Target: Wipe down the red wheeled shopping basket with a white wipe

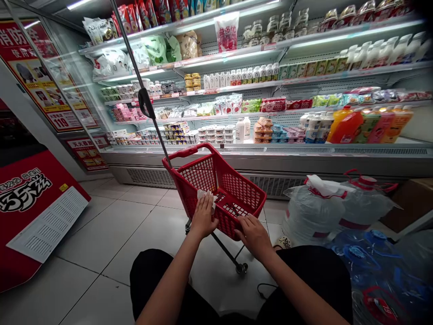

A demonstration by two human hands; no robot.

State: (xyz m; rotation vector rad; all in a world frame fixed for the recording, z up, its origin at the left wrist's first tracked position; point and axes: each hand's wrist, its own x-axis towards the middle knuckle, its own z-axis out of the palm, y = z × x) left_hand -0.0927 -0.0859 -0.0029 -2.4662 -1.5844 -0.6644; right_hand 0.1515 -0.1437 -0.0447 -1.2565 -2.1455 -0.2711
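A red plastic shopping cart (241, 180) with a lattice basket stands on the floor before me, tilted in the view. My left hand (204, 215) presses a white wipe (200, 194) against the basket's near left rim, fingers stretched and close together over it, thumb pointing right. Part of the wipe shows beyond the fingertips; whether it is cloth or paper I cannot tell. Over the near right rim curl the fingers of my right hand (254, 234), gripping the cart. Dark thin items or slots show at the basket's bottom, too small to make out.
Behind the cart runs an open chilled display (216, 113) with shelves of dairy and drinks. Bagged water jugs (314, 210) and blue-capped bottles (358, 257) crowd the right side. A red cabinet (30, 212) stands left. A grey pole (130, 54) rises by the cart's handle.
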